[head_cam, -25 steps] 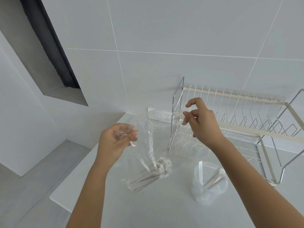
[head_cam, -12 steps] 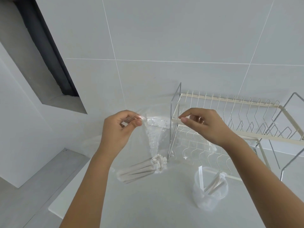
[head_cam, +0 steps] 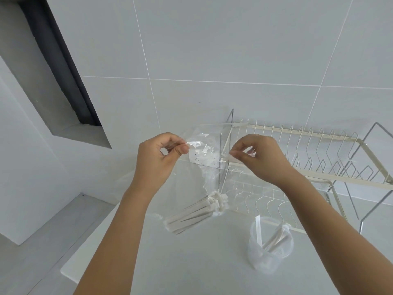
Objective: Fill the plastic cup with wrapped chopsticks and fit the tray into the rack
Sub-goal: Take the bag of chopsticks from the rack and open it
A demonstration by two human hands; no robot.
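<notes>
A clear plastic bag (head_cam: 209, 167) hangs between my hands above the counter. My left hand (head_cam: 158, 159) pinches its left top edge and my right hand (head_cam: 258, 158) pinches the right top edge, holding the mouth spread. A bundle of wrapped chopsticks (head_cam: 196, 211) lies in the bag's bottom, resting on the counter. The translucent plastic cup (head_cam: 271, 245) stands at the lower right with a few wrapped chopsticks leaning inside. The cream wire dish rack (head_cam: 319, 158) stands behind the cup, to the right.
The white counter (head_cam: 191, 262) ends at a front-left edge (head_cam: 70, 273) with grey floor below. A tiled wall rises close behind, with a white socket strip (head_cam: 202, 160) seen through the bag. A dark recess (head_cam: 63, 81) is at the upper left.
Both hands have risen and drawn level at the bag's top, with the right hand now gripping the bag edge. The bag mouth is stretched wider; the chopstick bundle has shifted slightly.
</notes>
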